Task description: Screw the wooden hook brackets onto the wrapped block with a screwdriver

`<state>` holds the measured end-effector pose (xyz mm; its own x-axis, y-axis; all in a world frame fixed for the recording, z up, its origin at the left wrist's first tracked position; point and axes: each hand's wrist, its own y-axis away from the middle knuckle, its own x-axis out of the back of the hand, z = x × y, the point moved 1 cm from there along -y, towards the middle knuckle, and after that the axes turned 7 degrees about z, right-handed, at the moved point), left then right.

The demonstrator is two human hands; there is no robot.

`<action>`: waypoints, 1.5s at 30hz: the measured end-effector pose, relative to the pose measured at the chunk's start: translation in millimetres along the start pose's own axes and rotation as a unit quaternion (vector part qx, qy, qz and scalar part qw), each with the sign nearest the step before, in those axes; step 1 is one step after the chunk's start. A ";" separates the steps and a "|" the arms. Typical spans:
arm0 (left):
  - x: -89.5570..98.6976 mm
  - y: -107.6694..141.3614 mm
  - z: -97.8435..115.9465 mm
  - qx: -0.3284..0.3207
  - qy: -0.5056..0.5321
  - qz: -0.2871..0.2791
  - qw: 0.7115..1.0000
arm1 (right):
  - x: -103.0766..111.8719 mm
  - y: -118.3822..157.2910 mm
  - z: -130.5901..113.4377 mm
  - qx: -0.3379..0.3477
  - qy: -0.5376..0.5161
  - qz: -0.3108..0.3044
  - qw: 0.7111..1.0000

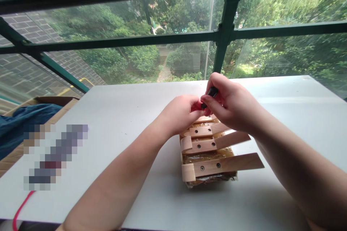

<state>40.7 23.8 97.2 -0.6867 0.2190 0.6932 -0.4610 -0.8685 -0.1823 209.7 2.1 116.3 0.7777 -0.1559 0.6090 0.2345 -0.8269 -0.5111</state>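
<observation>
My right hand is closed round a short black tool, apparently a screwdriver, tilted over the far end of a block. Close beside it, my left hand has its fingers pinched together near the tool's lower end; whatever lies between them is hidden. Beneath both hands is the block, wrapped in brown tape and clear plastic. Several pale wooden strips lie across it, the nearest strip jutting out to the right. Cross-head screws show in the strips. My hands partly cover the farthest strip.
The block rests on a white table. At left, a blurred-out object lies near a red cord. A cardboard box with blue cloth stands beyond the left edge. Green-framed windows rise behind the table.
</observation>
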 end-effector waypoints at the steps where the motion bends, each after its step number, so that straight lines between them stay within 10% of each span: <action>1: 0.0 -0.1 -0.2 0.002 0.001 -0.003 1.000 | -0.1 -0.2 0.9 -0.003 -0.004 0.001 1.000; 45: -1.1 -0.2 -5.3 0.002 0.006 0.032 0.999 | -5.4 -4.0 2.1 0.008 0.006 0.002 1.000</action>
<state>38.5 26.1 92.7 -0.7214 0.1690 0.6715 -0.4145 -0.8822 -0.2233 205.8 7.4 113.8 0.7719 -0.1647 0.6140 0.2411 -0.8178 -0.5225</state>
